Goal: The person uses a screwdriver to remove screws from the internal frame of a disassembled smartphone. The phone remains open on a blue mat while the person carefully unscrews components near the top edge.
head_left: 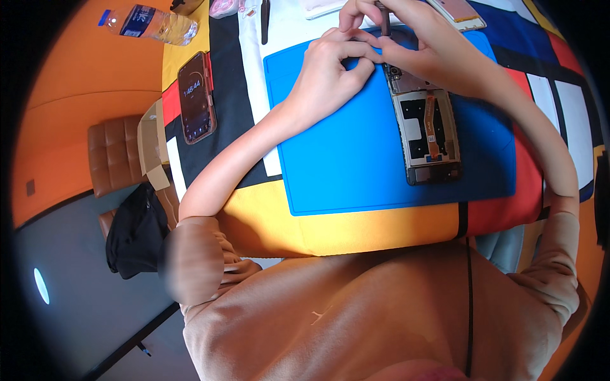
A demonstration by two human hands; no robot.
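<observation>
Blue silicone mat [356,165] covers the middle of a table dressed in a cloth [381,228] of yellow, red, black and white blocks, and on the mat's right half lies an opened phone [427,130], back cover off, its boards and an orange ribbon cable showing. Both hands meet at the far end of that phone. The left hand [330,73] is curled, its fingers [359,66] pinched down against the phone's top edge, though what they grip, if anything, I cannot tell. The right hand [413,44] is closed around a thin dark tool [385,22] held nearly upright, its tip coming down at the same top corner, just beside the left fingertips. Both forearms reach in from the near side, in tan sleeves pushed up.

To the left of the mat, a second phone [196,96] in a reddish case rests face up with its screen lit. Farther left and far, a clear water bottle [152,24] with a blue cap lies on its side. A black bag [135,232] slumps beside a brown leather seat [114,155] left of the table
</observation>
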